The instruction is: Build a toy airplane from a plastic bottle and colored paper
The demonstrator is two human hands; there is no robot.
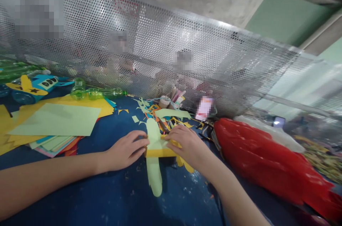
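Note:
A long pale green paper wing (154, 169) lies across a yellow paper-covered body (158, 152) on the blue table (112, 197). My left hand (125, 149) rests at the left end of the yellow piece, fingers curled and pressing on it. My right hand (187, 144) presses down on the right part of the yellow piece and the green strip, fingers bent over them.
A stack of coloured paper sheets (57, 121) lies at the left, with green plastic bottles (98, 93) and a blue and yellow paper plane (34, 85) behind. Paper scraps (160, 114) sit by the perforated metal screen (171, 51). A red plastic bag (267, 162) fills the right.

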